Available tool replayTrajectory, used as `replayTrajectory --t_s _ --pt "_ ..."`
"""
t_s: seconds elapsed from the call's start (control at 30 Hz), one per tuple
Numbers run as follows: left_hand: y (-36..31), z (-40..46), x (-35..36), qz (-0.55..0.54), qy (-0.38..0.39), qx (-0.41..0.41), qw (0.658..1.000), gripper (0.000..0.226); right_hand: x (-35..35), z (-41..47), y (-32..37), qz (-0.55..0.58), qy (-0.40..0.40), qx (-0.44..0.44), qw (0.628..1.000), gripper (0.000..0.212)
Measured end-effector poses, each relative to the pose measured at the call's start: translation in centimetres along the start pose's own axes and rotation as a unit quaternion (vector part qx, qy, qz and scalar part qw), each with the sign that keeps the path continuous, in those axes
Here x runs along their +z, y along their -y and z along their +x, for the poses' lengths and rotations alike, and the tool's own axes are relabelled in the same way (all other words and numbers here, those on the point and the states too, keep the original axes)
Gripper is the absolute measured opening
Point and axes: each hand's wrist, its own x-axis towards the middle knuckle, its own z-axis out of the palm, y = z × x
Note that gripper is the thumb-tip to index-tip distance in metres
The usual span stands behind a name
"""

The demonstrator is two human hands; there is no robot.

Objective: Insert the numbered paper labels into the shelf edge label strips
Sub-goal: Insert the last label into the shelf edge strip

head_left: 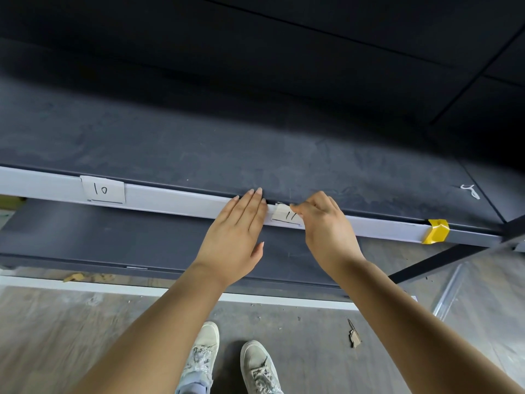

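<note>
Over the shoes, seating label 11 into the strip.
Pinching its corner with right hand fingers, steadying with flat left hand; easing down squarely.

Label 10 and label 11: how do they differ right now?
Label 10 sits flat in the strip, untouched, far left; label 11 is mid-strip, its top corner sticking up, pinched by the right hand while the left hand presses flat beside it. Both are white handwritten slips, underlined.
</note>
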Motion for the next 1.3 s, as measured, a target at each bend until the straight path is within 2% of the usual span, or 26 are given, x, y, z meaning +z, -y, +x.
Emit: replayTrajectory --t_s 0.27,0.43,0.5,0.6,0.83,0.97,1.1,1.2,1.3 --pt "-0.3 0.1 -0.2 -0.004 0.009 -0.011 1.0 0.076 -0.4 -0.2 0.6 -0.04 0.023 0.0 0.999 0.049" --pt "-0.7 0.3 -1.1 -0.001 0.011 -0.015 1.0 0.072 -1.5 -1.7 1.8 -0.075 0.079 -0.017 0.994 0.063" --pt "-0.9 0.7 -2.1 -0.004 0.027 -0.005 1.0 0.067 -2.2 -2.0 2.1 -0.078 0.124 -0.016 0.989 0.062" --pt "-1.2 1.3 -4.7 0.0 0.011 0.011 1.0 0.061 -4.8 -2.9 2.9 -0.071 0.133 -0.011 0.989 0.058" --pt "-4.8 3.6 -15.8 0.02 -0.007 0.041 0.999 0.053 -15.1 -5.9 4.8 -0.071 0.061 -0.009 0.996 0.053" --pt "-6.2 4.7 -22.9 0.013 -0.064 0.074 0.995 0.05 -22.8 -7.6 5.9 -0.092 0.005 0.002 0.996 0.051" --pt "-7.2 6.8 -30.8 0.025 -0.154 0.101 0.983 0.035 -30.0 -8.4 6.6 -0.108 -0.057 0.015 0.992 0.046" --pt "-8.1 7.8 -36.3 -0.005 -0.165 0.086 0.982 0.016 -34.4 -8.3 7.5 -0.099 -0.108 0.038 0.988 0.038" --pt "-8.3 8.6 -39.2 0.016 -0.155 0.056 0.986 0.027 -37.3 -8.0 8.5 -0.095 -0.116 0.053 0.987 0.036"
